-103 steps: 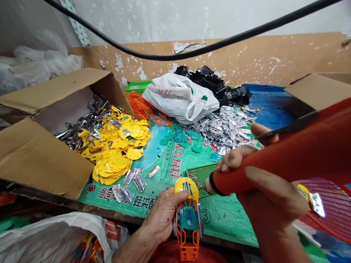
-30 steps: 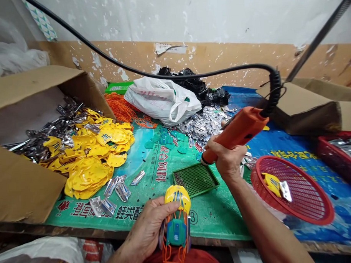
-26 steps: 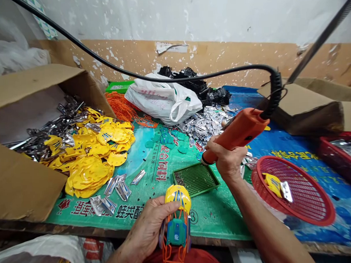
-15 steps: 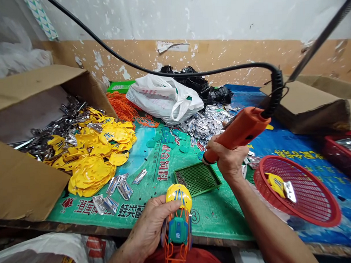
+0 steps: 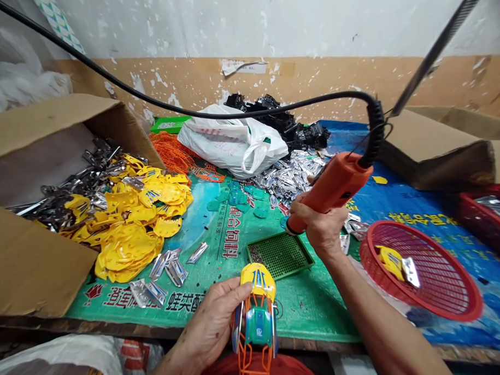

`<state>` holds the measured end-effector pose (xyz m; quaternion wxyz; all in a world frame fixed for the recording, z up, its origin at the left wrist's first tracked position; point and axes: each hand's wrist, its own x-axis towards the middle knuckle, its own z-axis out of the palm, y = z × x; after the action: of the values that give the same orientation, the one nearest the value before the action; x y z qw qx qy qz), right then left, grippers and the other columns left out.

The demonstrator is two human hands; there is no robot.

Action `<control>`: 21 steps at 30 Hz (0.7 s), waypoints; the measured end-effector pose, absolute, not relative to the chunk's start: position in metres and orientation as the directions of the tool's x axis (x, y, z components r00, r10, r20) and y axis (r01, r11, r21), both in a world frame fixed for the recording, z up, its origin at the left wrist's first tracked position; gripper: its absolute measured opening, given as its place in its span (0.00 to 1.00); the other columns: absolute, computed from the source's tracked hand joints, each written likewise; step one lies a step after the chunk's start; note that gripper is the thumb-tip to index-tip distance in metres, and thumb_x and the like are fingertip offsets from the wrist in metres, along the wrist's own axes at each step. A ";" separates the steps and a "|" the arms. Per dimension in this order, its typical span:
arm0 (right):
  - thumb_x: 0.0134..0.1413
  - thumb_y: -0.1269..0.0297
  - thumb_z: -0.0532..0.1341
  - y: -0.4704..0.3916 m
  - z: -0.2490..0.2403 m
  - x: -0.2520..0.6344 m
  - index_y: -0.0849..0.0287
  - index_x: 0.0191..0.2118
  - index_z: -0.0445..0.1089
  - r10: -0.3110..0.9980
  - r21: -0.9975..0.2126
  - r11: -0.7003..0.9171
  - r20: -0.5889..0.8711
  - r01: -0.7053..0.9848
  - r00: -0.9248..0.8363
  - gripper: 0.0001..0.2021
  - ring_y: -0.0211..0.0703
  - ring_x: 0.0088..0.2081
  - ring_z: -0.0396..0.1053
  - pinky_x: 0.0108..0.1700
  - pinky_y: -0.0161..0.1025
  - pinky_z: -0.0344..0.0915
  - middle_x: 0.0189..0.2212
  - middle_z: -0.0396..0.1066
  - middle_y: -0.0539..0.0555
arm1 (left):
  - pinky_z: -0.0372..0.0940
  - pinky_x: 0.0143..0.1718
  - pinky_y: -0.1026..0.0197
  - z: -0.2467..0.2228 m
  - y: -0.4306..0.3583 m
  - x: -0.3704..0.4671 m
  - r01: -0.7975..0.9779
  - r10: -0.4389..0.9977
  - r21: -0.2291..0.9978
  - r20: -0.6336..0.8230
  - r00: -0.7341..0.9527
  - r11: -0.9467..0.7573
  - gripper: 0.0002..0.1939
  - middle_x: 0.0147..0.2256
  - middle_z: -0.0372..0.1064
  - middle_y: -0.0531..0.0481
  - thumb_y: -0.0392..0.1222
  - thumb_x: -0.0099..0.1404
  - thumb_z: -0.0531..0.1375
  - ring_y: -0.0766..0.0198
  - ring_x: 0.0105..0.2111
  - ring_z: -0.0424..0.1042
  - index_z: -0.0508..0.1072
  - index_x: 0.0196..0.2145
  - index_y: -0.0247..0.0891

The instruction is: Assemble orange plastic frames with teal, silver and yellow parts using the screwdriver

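My left hand (image 5: 215, 314) is closed on a toy vehicle body (image 5: 258, 324) at the table's front edge. It has a yellow front piece, a green middle, chrome sides and an orange frame running down out of view. The thumb rests beside the yellow piece. In my right hand (image 5: 323, 228) is an orange electric screwdriver (image 5: 332, 184), fingers wrapped round its grip. Its dark tip end points down and left, over the back right of a green mesh tray (image 5: 281, 257) holding small screws. The tip itself is hard to make out.
A cardboard box (image 5: 35, 282) spills yellow pieces (image 5: 129, 252) and chrome parts at left. Behind lie orange frames (image 5: 170, 152), a white plastic bag (image 5: 232, 141) and silver parts (image 5: 282, 175). A red basket (image 5: 462, 289) stands right. A black cable (image 5: 231, 116) hangs across.
The screwdriver and my right hand have shifted slightly left and down. The toy body has turned a little in my left hand. The cable has swung left.
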<state>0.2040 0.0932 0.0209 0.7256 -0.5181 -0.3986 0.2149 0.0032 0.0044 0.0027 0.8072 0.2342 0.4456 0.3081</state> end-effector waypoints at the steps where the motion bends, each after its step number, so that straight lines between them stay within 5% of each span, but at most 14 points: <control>1: 0.30 0.70 0.71 0.093 0.021 0.204 0.60 0.25 0.70 0.722 -0.923 0.371 0.355 0.101 0.593 0.11 0.39 0.21 0.66 0.28 0.40 0.67 0.20 0.70 0.45 | 0.66 0.23 0.68 0.003 0.004 0.003 -0.289 0.712 0.657 -0.579 0.398 0.696 0.19 0.28 0.78 0.41 0.47 0.50 0.72 0.66 0.22 0.72 0.80 0.33 0.27; 13: 0.34 0.70 0.70 0.067 0.063 0.203 0.56 0.36 0.72 0.744 -0.865 0.496 0.377 -0.077 0.552 0.16 0.40 0.21 0.67 0.27 0.42 0.67 0.21 0.70 0.45 | 0.68 0.29 0.64 0.001 0.001 0.005 -0.357 0.751 0.665 -0.524 0.402 0.656 0.18 0.29 0.78 0.41 0.48 0.52 0.71 0.61 0.27 0.75 0.80 0.33 0.29; 21: 0.41 0.66 0.70 0.014 0.091 0.172 0.46 0.49 0.69 0.914 -0.860 0.387 0.311 -0.333 0.259 0.25 0.43 0.24 0.68 0.28 0.43 0.69 0.23 0.70 0.46 | 0.67 0.27 0.65 -0.004 0.002 0.007 -0.383 0.729 0.621 -0.569 0.380 0.684 0.21 0.29 0.78 0.40 0.47 0.47 0.73 0.64 0.24 0.73 0.79 0.31 0.26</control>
<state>0.1725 0.0145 0.0913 0.7160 -0.3420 -0.4251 0.4356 0.0071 0.0022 -0.0044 0.8067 0.1983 0.4372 0.3446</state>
